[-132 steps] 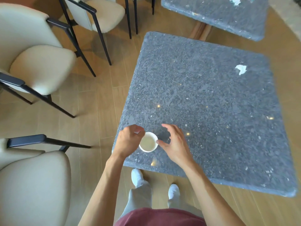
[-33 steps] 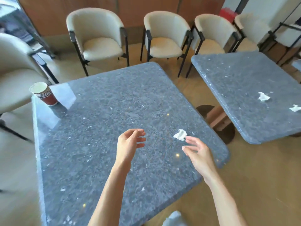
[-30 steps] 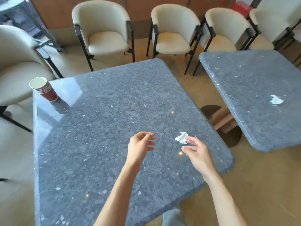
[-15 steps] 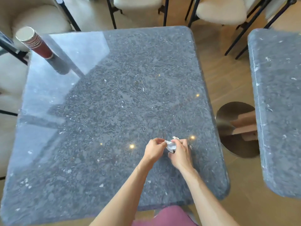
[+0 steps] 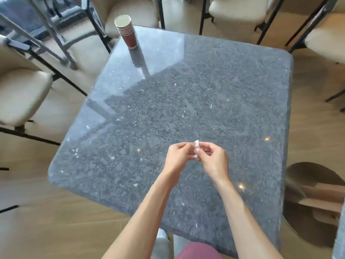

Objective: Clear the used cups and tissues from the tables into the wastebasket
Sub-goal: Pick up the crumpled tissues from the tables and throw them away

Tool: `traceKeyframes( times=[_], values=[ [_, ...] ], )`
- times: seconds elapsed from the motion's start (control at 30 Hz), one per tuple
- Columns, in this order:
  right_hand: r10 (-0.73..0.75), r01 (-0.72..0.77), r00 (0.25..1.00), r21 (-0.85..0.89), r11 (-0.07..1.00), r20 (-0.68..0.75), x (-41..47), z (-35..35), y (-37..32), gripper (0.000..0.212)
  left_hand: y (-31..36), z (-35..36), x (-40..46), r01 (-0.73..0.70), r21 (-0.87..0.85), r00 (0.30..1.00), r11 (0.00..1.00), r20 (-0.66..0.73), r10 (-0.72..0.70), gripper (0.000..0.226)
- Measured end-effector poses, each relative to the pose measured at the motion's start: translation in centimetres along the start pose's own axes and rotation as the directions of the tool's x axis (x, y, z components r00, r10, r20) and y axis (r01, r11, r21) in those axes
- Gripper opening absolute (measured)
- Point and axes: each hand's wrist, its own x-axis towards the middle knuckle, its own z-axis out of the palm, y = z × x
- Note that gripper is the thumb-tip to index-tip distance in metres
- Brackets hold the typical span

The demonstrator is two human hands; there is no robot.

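A small crumpled white tissue [image 5: 196,148] is held above the near middle of the dark speckled stone table [image 5: 186,101]. My left hand [image 5: 178,157] and my right hand [image 5: 212,160] meet over it, and the fingertips of both pinch the tissue between them. A stack of red paper cups [image 5: 127,31] with white rims stands upright at the table's far left corner, well away from both hands. No wastebasket is in view.
Cream chairs with black frames stand to the left [image 5: 20,90] and along the far side [image 5: 237,8] and right [image 5: 328,38]. At the right sits the round base [image 5: 315,200] of a neighbouring table. Wooden floor surrounds the table.
Both hands closed in on the tissue and lifted it off the table. The view swung, so the cup stack now appears further right along the far edge.
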Motion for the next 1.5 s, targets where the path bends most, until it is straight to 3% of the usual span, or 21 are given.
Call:
traceKeyframes(
  times=[0.17,0.43,0.73,0.9,1.07,1.2,1.3,1.5],
  values=[
    [-0.237,0.236,0.960,0.028,0.971,0.145,-3.6,4.3,-5.1,0.014,2.9,-6.1,-4.6,-0.159,-0.152,0.982,0.975,-0.123,0.141,0.023],
    [-0.446,0.405,0.834,0.189,0.895,0.324,-15.6,13.2,-10.9,0.020,1.3,-18.5,-17.1,-0.412,-0.282,0.884,0.866,-0.354,0.306,0.022],
    [-0.652,0.648,0.564,0.218,0.730,0.507,-34.4,25.5,-11.1,0.008,-7.2,-33.0,-34.6,-0.628,-0.354,0.737,0.693,-0.557,0.383,0.024],
    [-0.594,0.627,0.358,0.286,0.724,0.721,-45.5,33.1,-9.4,0.015,-14.3,-41.0,-44.1,-0.701,-0.335,0.621,0.629,-0.721,0.308,0.029],
    [-0.570,0.665,0.101,0.371,0.649,0.816,-56.1,40.8,-6.9,0.020,-21.3,-46.7,-52.5,-0.793,-0.294,0.429,0.534,-0.891,0.147,0.027],
    [-0.482,0.652,-0.126,0.439,0.619,0.867,-64.4,46.1,-4.4,0.013,-27.6,-50.3,-59.1,-0.872,-0.223,0.220,0.435,-0.974,-0.058,0.022],
    [-0.396,0.637,-0.285,0.481,0.602,0.873,-70.8,49.5,-2.2,0.012,-31.9,-52.3,-64.0,-0.904,-0.144,0.065,0.403,-0.977,-0.202,0.020],
    [-0.231,0.554,-0.519,0.529,0.643,0.823,-82.8,56.0,1.9,0.021,-40.3,-55.9,-73.1,-0.886,-0.037,-0.203,0.461,-0.866,-0.458,0.022]
  ],
)
